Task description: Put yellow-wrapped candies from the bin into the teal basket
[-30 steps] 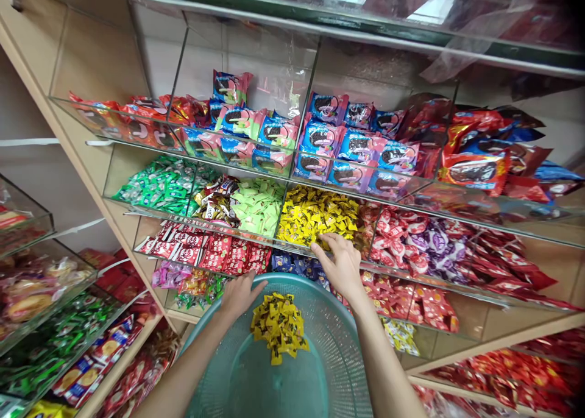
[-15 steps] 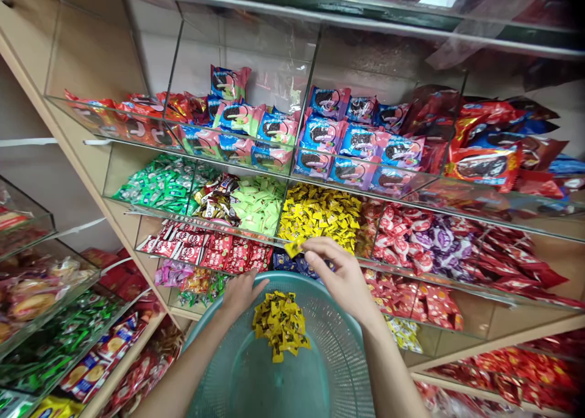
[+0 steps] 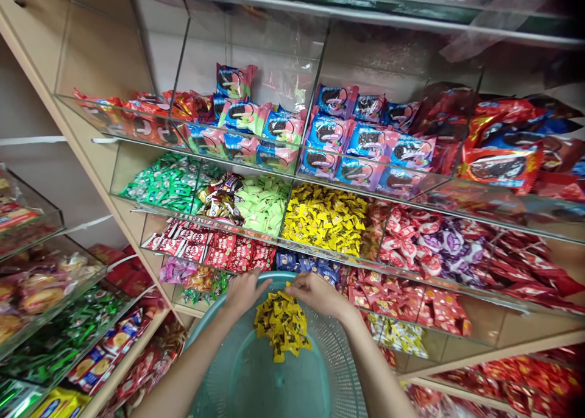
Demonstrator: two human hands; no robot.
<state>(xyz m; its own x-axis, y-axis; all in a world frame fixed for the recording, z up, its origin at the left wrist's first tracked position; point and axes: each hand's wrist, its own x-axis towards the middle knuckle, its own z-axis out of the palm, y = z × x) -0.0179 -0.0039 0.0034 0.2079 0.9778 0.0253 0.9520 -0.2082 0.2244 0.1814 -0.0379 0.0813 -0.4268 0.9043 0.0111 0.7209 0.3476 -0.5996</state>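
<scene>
A teal plastic basket sits low in front of me with a heap of yellow wrapped candies in it. My left hand grips the basket's far rim. My right hand hovers over the top of the heap, fingers curled in a pinch on the candies at its tip. Above both hands, a clear shelf bin holds many more yellow candies.
Tiered clear acrylic bins fill a wooden rack: cookie packs on top, green candies, red and purple sweets, red wafer bars below. More glass bins of snacks stand at left.
My right hand took a yellow candy from the shelf bin and carried it down to the heap in the basket. The left hand stayed on the rim.
</scene>
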